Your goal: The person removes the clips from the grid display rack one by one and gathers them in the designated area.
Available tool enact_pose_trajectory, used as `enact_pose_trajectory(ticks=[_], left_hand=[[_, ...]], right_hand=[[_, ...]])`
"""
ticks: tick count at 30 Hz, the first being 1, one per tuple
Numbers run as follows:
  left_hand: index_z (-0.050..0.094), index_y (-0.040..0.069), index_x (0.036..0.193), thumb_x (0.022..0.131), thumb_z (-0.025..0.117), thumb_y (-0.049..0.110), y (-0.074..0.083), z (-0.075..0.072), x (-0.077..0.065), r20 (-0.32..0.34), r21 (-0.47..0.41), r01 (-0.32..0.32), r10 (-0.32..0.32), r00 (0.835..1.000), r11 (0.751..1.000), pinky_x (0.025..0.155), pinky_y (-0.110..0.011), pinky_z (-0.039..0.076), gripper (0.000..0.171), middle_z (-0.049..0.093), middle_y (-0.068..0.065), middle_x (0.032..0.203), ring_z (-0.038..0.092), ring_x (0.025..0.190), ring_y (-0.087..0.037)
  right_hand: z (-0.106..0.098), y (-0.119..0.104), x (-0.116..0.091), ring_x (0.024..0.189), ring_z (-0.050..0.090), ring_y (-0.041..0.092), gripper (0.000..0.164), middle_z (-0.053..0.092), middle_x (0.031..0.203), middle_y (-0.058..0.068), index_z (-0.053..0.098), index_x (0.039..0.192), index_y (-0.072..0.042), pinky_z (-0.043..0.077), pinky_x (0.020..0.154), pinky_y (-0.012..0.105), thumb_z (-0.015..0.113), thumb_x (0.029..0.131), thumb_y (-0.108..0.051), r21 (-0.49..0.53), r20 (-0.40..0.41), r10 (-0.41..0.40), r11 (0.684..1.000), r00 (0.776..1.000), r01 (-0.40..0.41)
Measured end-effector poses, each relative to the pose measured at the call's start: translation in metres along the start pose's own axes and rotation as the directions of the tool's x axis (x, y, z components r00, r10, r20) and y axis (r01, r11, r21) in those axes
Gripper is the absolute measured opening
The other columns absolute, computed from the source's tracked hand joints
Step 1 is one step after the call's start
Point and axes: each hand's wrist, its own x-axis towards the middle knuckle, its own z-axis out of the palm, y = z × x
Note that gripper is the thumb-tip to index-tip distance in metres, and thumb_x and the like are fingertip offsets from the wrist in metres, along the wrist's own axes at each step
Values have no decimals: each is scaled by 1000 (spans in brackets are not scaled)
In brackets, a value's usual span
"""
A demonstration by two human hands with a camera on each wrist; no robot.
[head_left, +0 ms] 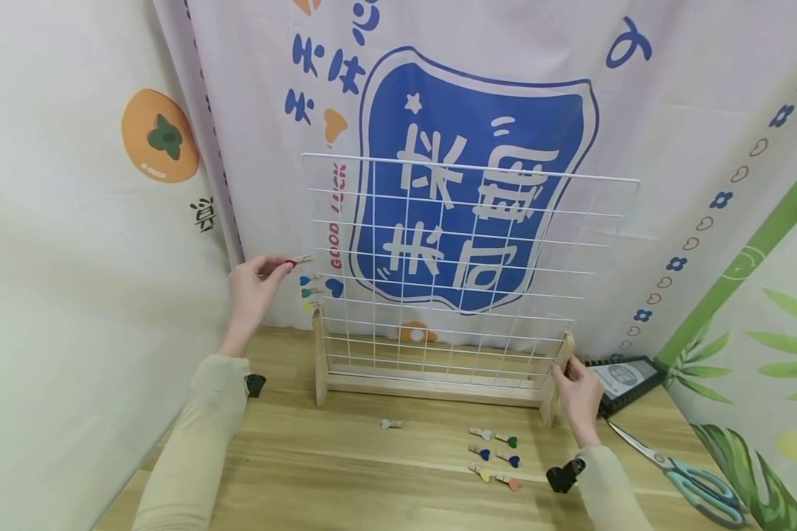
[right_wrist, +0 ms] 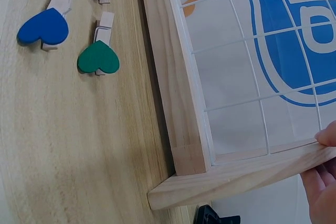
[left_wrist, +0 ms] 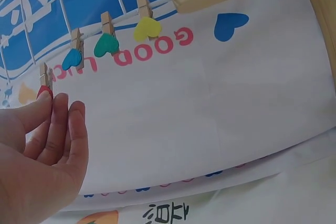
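Note:
My left hand (head_left: 255, 291) pinches a small wooden clothespin with a red heart (left_wrist: 44, 77) between thumb and fingers, at the left edge of the white wire grid (head_left: 471, 167). Below it, clothespins with a blue heart (left_wrist: 72, 59), a green heart (left_wrist: 106, 44) and a yellow heart (left_wrist: 147, 28) are clipped along that same edge. The grid stands upright in a wooden stand (head_left: 432, 389). With thumb and fingers, my right hand (head_left: 581, 391) grips the stand's right post (head_left: 567, 346).
A loose white-heart clothespin (head_left: 390, 424) lies before the stand. Several others, including one with a green heart (right_wrist: 98, 57), lie further right. Blue-handled scissors (head_left: 704, 490) and a black-edged tray (head_left: 651, 376) are at the right. A printed curtain (head_left: 272, 184) hangs behind.

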Motion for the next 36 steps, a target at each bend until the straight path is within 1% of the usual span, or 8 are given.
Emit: enact_pose_trajectory(ticks=[11,13,16,20,25,29,33,36], left_hand=[[71,-4,103,96,66,19,-5,-7,-19,1,-7,47,-47,999,999,69,3,42,24,74,-24,101,50,72,16],[70,-3,104,96,66,21,-7,-7,-26,25,-3,56,-56,998,998,69,3,42,25,74,-23,103,51,74,15],[69,-2,108,97,65,23,-10,-5,-39,104,21,68,-70,992,997,70,0,44,27,73,-22,105,54,78,9],[69,-1,110,97,65,22,-16,4,-61,213,52,65,-75,974,997,71,-7,49,27,74,-21,105,64,83,-9],[71,-1,106,94,68,16,-27,23,-85,284,53,52,-65,957,997,73,-17,57,21,75,-19,99,71,86,-28],[72,-1,101,92,70,13,-36,38,-103,330,18,66,-69,941,998,73,-21,59,17,76,-18,95,72,83,-29],[73,1,99,91,70,12,-47,50,-120,391,-5,107,-96,915,994,70,-18,56,14,76,-15,93,70,79,-19],[73,2,97,91,71,12,-56,60,-132,436,0,131,-117,892,991,64,-16,54,12,76,-13,90,68,75,-13]], right_hand=[[2,1,0,111,64,38,38,67,120,26,63,129,3,32,64,-12,65,93,-9,-26,-17,-13,1000,1000,13],[2,2,0,112,64,38,38,67,120,25,63,129,3,32,65,-12,65,93,-10,-23,-17,-14,1000,1000,13],[2,2,1,111,65,38,37,67,120,25,63,128,3,32,65,-12,65,93,-9,-20,-20,-19,1000,1000,19],[1,1,1,111,66,39,36,67,119,26,64,127,4,31,65,-12,65,93,-8,-16,-23,-27,1000,999,26],[1,1,1,110,66,40,35,68,117,26,65,125,4,32,65,-11,65,92,-8,-17,-33,-31,999,999,31],[1,0,1,108,65,36,35,69,116,25,66,125,4,33,65,-11,66,91,-7,-32,-39,-35,999,999,34],[2,1,1,108,65,36,35,69,115,24,66,124,4,34,65,-11,67,91,-8,-38,-42,-37,999,998,36],[1,1,1,109,66,39,36,68,116,26,65,125,5,33,65,-11,66,91,-8,-28,-37,-38,999,999,37]])
